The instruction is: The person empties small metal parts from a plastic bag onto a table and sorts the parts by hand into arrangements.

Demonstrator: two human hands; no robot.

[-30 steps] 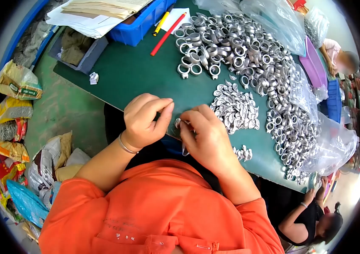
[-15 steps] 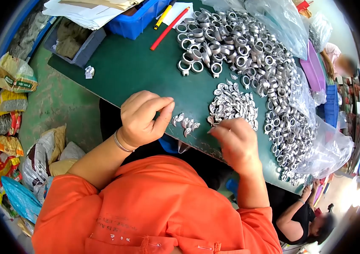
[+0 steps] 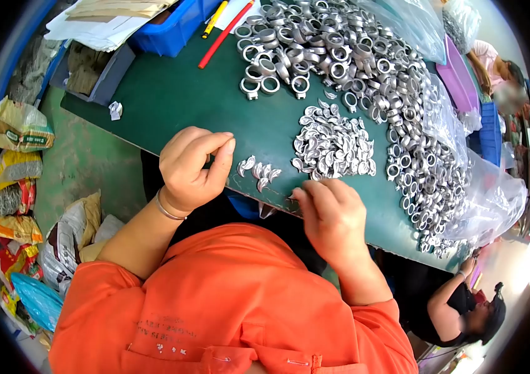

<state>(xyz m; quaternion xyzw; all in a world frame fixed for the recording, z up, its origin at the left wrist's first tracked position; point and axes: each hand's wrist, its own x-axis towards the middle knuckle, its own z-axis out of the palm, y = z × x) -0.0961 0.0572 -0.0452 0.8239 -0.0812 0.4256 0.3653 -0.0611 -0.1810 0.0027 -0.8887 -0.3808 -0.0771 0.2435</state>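
Observation:
My left hand [image 3: 193,167] is raised over the table's near edge, thumb and forefinger pinched together; whatever may be between them is too small to make out. A few small silver leaf-shaped metal pieces [image 3: 266,174] lie just to its right. My right hand [image 3: 335,215] is also closed in a pinch, low over the front edge. A tiny dark bit shows at its fingertips, too small to name. Beyond that hand lies a heap of similar leaf-shaped pieces [image 3: 333,142]. A large pile of grey metal rings [image 3: 364,62] with small stubs spreads behind and to the right.
On the green table [image 3: 171,93] lie a red pencil [image 3: 224,34] and a yellow marker [image 3: 215,19]. A blue bin [image 3: 168,31] and a grey box [image 3: 106,78] stand at the left. Clear plastic bags [image 3: 489,199] flank the rings. Two other people sit at the right.
My right hand has moved left and slightly down, away from the leaf-piece heap. My left hand stays pinched beside the small group. The whole view has shifted a little.

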